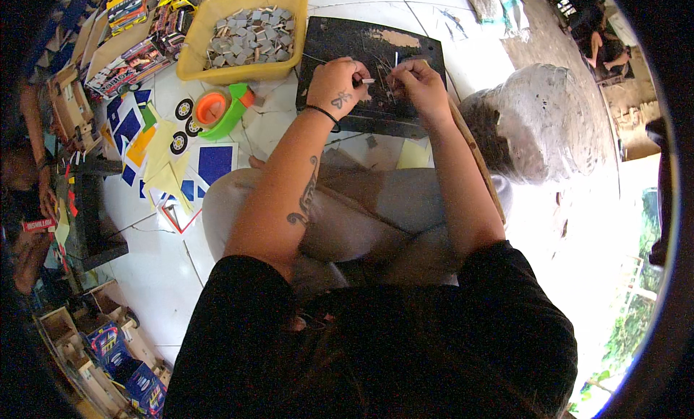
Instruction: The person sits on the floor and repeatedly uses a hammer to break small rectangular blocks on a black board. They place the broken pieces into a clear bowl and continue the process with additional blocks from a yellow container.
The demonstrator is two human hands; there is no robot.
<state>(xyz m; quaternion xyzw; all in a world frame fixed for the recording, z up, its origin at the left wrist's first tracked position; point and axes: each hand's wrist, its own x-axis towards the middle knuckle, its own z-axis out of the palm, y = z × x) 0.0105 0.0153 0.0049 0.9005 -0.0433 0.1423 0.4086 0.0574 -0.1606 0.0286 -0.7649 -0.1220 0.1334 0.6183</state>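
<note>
Gripping a small pale piece (369, 81) in the curled left hand (336, 86), bringing fingertips close in the right hand (423, 88) (cannot tell if holding something), near a thin white stick (396, 59), above the black board (340, 43), beside the yellow tub (242, 75) of grey pieces (253, 39).

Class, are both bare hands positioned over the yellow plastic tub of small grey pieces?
No: the left hand and right hand are over the black rectangular board, right of the yellow plastic tub.

Small pale piece (368, 80), held crosswise
</note>
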